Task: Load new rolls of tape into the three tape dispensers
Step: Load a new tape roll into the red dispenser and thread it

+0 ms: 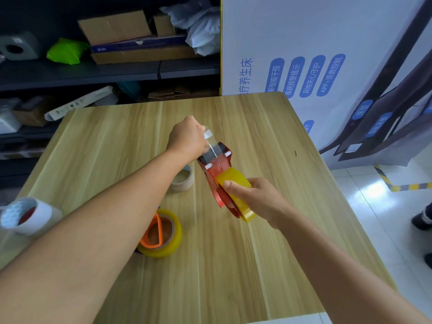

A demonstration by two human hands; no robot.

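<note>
Head view: hands (253, 199) on red dispenser (216, 169).

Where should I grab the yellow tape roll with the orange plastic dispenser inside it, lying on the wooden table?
Grip the yellow tape roll with the orange plastic dispenser inside it across its outer rim, coming straight down from above. It lies flat on the wooden table with the hole facing up, so the curved sides are free all round. The orange crossbar offers a second hold.

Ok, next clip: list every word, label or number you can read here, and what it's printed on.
"养生床": white display board, vertical heading.
"APP+语音控制": blue pill on the board.
"异地关心守护": blue pill beside it.
"疾病预警提示": next pill leftward.
"床垫": lower blue pill.
Blue box label on the shelf: blurred.
Tape rolls, red dispenser: no text visible.
</note>
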